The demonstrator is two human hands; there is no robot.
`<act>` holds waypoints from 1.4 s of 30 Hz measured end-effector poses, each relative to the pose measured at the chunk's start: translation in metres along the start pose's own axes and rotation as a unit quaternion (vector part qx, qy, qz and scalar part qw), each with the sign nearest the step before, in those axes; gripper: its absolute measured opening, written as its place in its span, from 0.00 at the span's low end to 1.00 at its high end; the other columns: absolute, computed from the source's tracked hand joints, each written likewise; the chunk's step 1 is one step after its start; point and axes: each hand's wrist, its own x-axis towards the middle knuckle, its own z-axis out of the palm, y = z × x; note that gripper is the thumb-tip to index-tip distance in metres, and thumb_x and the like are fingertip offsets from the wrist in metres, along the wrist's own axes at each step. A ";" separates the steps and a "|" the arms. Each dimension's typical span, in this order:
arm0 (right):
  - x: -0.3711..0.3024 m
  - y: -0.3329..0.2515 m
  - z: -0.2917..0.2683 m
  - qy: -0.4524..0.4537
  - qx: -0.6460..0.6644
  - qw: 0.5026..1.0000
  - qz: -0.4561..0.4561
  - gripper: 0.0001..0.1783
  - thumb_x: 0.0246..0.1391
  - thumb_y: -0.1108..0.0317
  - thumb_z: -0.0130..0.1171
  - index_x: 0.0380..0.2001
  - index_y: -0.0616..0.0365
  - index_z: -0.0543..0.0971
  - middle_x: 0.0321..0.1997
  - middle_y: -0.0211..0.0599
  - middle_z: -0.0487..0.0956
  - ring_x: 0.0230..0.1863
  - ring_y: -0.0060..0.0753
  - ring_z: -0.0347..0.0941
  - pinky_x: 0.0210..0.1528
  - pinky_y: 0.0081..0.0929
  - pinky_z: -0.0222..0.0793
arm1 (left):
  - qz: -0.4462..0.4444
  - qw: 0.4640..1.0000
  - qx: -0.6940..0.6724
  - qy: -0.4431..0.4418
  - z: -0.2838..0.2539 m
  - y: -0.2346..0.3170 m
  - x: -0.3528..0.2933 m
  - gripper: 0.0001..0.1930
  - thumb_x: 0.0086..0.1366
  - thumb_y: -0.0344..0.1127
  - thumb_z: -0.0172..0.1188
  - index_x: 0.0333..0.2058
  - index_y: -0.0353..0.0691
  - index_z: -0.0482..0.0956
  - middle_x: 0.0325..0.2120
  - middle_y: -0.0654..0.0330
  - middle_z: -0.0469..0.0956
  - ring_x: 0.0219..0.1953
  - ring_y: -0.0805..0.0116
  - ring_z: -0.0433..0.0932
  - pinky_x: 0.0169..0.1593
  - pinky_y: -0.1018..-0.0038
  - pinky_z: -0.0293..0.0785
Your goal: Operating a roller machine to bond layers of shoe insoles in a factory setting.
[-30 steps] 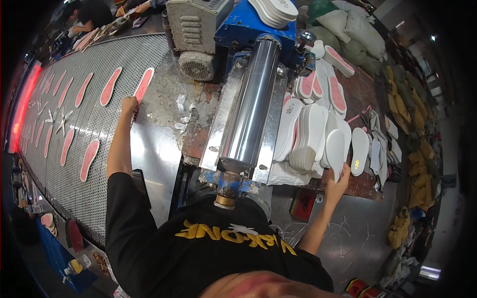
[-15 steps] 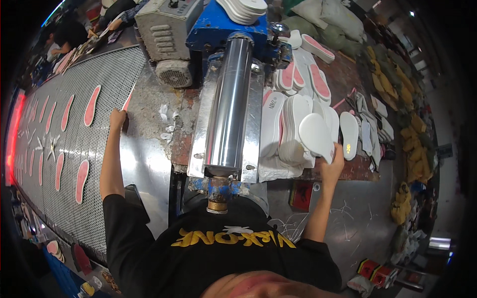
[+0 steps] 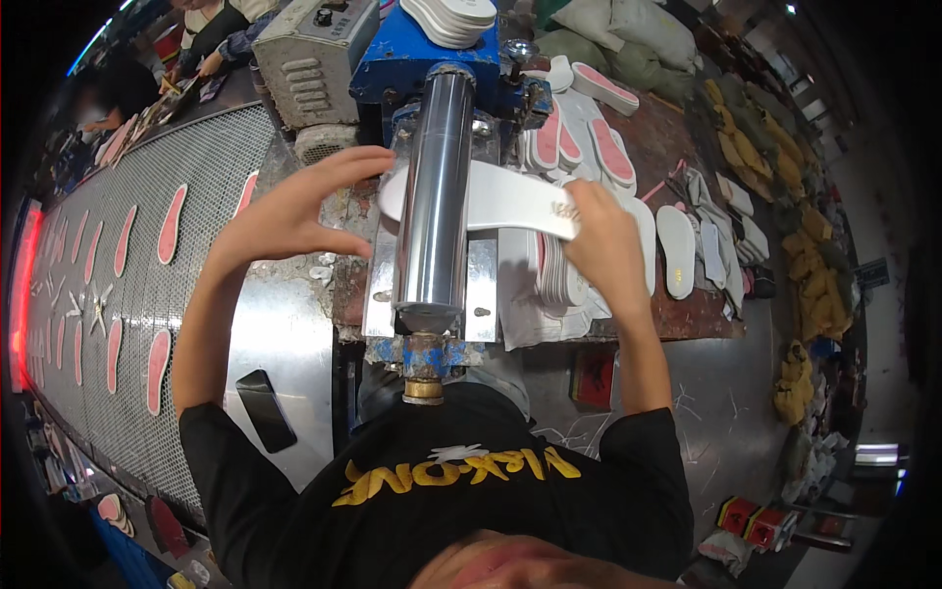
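Observation:
A white insole (image 3: pixel 512 199) lies crosswise at the shiny metal roller (image 3: pixel 433 201), its two ends showing on either side. My right hand (image 3: pixel 603 236) grips its right end, fingers over the edge. On the left of the roller, my left hand (image 3: pixel 304 208) is open, thumb and fingers spread around the insole's other end without visibly holding it. Below my right hand stands a stack of white insoles (image 3: pixel 559 275), partly hidden by the hand and the held insole. A lone white insole (image 3: pixel 675 250) lies to the right of the stack.
Pink-topped insoles (image 3: pixel 173 224) lie spaced on a mesh conveyor (image 3: pixel 137 285) at the left. A phone (image 3: pixel 265 410) rests on the metal ledge. Beyond the roller are a blue machine body (image 3: pixel 392 64), a grey control box (image 3: pixel 312 59) and sacks (image 3: pixel 653 34). People sit at the far left.
My right hand has brought an insole from the stack to the roller. My left hand has left the pink insole on the conveyor's edge and come over beside the roller, opening.

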 end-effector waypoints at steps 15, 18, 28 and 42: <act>-0.009 -0.037 0.002 -0.100 0.259 0.960 -0.045 0.10 0.44 0.80 0.54 0.33 0.63 0.74 0.21 0.33 0.66 0.21 0.22 0.60 0.25 0.20 0.58 | -0.113 0.982 0.140 0.056 -0.007 -0.059 -0.070 0.46 0.36 0.43 0.75 0.57 0.46 0.65 0.53 0.57 0.69 0.54 0.55 0.64 0.58 0.64 0.64; -0.023 -0.018 0.000 -0.075 0.262 0.962 0.017 0.08 0.45 0.81 0.53 0.33 0.64 0.73 0.21 0.34 0.67 0.21 0.22 0.62 0.26 0.20 0.60 | -0.218 0.944 -0.246 0.036 0.023 -0.082 -0.112 0.52 0.38 0.50 0.75 0.63 0.47 0.59 0.54 0.57 0.67 0.52 0.65 0.67 0.54 0.70 0.65; -0.047 0.016 0.012 -0.092 0.354 0.921 0.135 0.04 0.53 0.81 0.52 0.32 0.62 0.73 0.21 0.17 0.62 0.22 0.07 0.54 0.23 0.11 0.46 | -0.116 0.686 -0.634 0.338 0.113 -0.094 -0.155 0.34 0.60 0.30 0.60 0.62 0.43 0.52 0.54 0.60 0.66 0.51 0.68 0.72 0.51 0.69 0.71; -0.045 0.018 0.025 -0.085 0.363 0.919 0.131 0.02 0.53 0.80 0.53 0.31 0.63 0.74 0.20 0.17 0.61 0.21 0.08 0.54 0.23 0.11 0.47 | -0.126 0.381 -0.641 0.655 0.154 -0.133 -0.309 0.18 0.62 0.28 0.53 0.48 0.25 0.63 0.49 0.47 0.67 0.57 0.48 0.65 0.63 0.57 0.63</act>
